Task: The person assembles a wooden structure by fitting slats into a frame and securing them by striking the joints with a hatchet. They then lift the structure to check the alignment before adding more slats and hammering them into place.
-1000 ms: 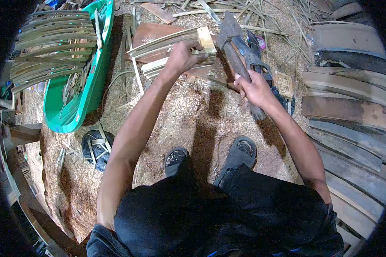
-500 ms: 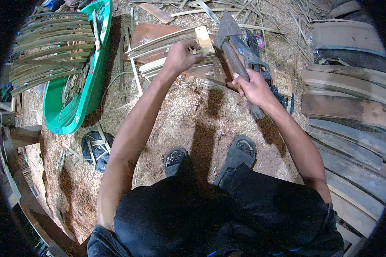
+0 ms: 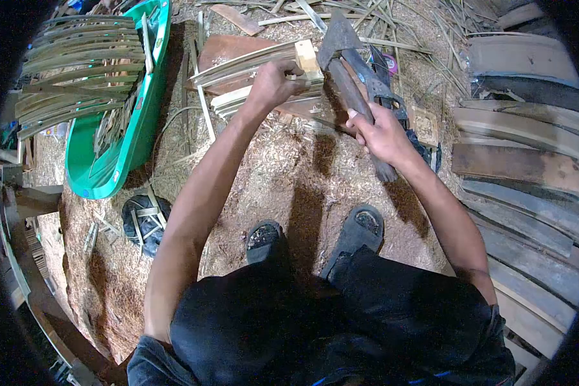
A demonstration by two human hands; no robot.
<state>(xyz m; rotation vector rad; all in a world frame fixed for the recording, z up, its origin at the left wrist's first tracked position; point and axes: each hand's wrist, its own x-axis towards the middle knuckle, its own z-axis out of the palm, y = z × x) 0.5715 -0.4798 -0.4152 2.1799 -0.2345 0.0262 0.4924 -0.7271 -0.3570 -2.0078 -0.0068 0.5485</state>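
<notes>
My right hand (image 3: pixel 381 130) is wrapped round the dark wooden handle of a hammer-like tool (image 3: pixel 341 45), whose wide head points up and away from me. My left hand (image 3: pixel 278 82) is closed in a pinch at the near edge of a light wooden block (image 3: pixel 307 58); whatever lies between its fingertips is too small to make out. Long thin wooden strips (image 3: pixel 238 62) run left from the block, over a reddish-brown board (image 3: pixel 228 50).
A green tub (image 3: pixel 125 151) with curved slats (image 3: pixel 83 67) stands at the left. Curved planks (image 3: pixel 521 128) are stacked at the right. A black bag (image 3: pixel 149 225) with offcuts lies lower left. Wood shavings cover the ground around my sandalled feet.
The tool's head has shifted slightly left and towards the block, with my right hand still round the handle. My left hand has hardly moved.
</notes>
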